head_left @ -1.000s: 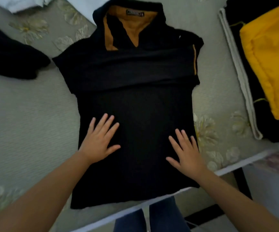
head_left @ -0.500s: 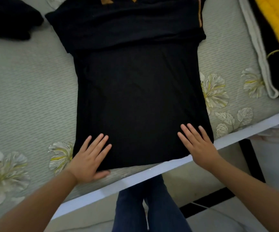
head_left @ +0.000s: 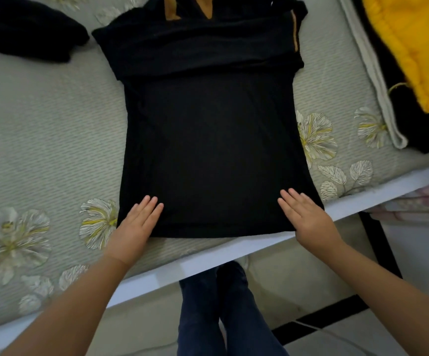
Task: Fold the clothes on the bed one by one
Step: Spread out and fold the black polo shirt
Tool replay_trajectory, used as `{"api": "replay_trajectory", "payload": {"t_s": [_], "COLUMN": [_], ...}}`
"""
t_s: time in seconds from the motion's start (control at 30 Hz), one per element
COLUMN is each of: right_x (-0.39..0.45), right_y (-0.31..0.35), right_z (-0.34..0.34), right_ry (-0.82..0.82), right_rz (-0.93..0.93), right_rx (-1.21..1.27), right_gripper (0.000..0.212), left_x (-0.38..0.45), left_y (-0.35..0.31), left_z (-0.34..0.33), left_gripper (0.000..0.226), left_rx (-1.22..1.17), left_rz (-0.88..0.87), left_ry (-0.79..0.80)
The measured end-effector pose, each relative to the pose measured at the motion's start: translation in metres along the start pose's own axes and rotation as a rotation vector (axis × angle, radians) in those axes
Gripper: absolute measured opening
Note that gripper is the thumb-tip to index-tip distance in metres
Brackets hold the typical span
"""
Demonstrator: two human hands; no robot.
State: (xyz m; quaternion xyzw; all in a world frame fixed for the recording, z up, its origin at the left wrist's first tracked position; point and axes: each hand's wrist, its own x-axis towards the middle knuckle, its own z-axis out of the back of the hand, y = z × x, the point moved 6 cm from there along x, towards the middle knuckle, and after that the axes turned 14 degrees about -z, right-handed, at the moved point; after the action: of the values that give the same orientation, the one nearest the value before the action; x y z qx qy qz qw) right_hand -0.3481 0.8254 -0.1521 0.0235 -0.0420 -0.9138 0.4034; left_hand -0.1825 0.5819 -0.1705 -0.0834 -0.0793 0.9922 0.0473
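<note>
**Learner:** Hem first, is it so? Where does the garment lie?

**Teacher:** Yes. The black shirt (head_left: 211,150) lies flat on the bed (head_left: 41,129), collar away from the person, its sleeves already folded across the chest. The hem lies close to the near edge of the bed. To the far left is another dark garment (head_left: 25,34), which waits for its turn.

**Learner:** And the hands, what do they do?

**Teacher:** Going from the left: the left hand (head_left: 135,222) rests on the lower left corner of the shirt, fingers straight and together, holding nothing. The right hand (head_left: 304,217) rests on the lower right corner in the same way, flat and released. Neither hand has a grip on the cloth yet.

**Learner:** So how should the person do the step well?

**Teacher:** It seems the bottom half is to be folded up toward the collar. The person should pinch each corner through both layers, not only the top one, and lift both at the same height. Thin knit cloth will probably sag in the middle, so it is better to keep it lightly stretched between the hands. The hem should land straight on the folded sleeves, then be smoothed outward.

**Learner:** And on the right?

**Teacher:** The yellow and black clothes (head_left: 408,47) lie there, well apart, so they do not disturb.
</note>
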Motion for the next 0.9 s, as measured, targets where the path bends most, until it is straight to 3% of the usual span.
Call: {"api": "replay_trajectory", "payload": {"t_s": [0.1,0.27,0.4,0.53,0.6,0.8,0.9], "right_x": [-0.019,-0.065,-0.059,-0.004,0.031,0.127,0.167], "right_y": [0.005,0.022,0.015,0.004,-0.007,-0.031,-0.040], "right_z": [0.009,0.023,0.036,0.065,0.079,0.108,0.111], "right_ry": [0.066,0.197,0.193,0.150,0.121,0.078,0.090], "right_rz": [0.011,0.082,-0.012,-0.180,-0.262,-0.364,-0.402], "right_rx": [-0.017,-0.038,-0.088,-0.070,-0.069,-0.049,-0.083], "right_gripper": [0.052,0.051,0.053,0.055,0.069,0.060,0.058], "left_x": [-0.021,-0.073,-0.080,-0.030,-0.001,0.084,0.120], "left_y": [-0.016,-0.038,-0.038,-0.008,0.018,0.087,0.117], "left_z": [0.000,0.003,0.026,0.068,0.090,0.133,0.141], "left_gripper": [0.089,0.086,0.081,0.083,0.077,0.070,0.069], "left_rx": [0.000,-0.247,-0.235,-0.086,-0.113,0.013,0.056], "left_rz": [-0.015,0.023,0.047,0.061,0.082,0.091,0.090], "left_ry": [0.045,0.129,0.168,0.030,-0.038,-0.055,0.015]}}
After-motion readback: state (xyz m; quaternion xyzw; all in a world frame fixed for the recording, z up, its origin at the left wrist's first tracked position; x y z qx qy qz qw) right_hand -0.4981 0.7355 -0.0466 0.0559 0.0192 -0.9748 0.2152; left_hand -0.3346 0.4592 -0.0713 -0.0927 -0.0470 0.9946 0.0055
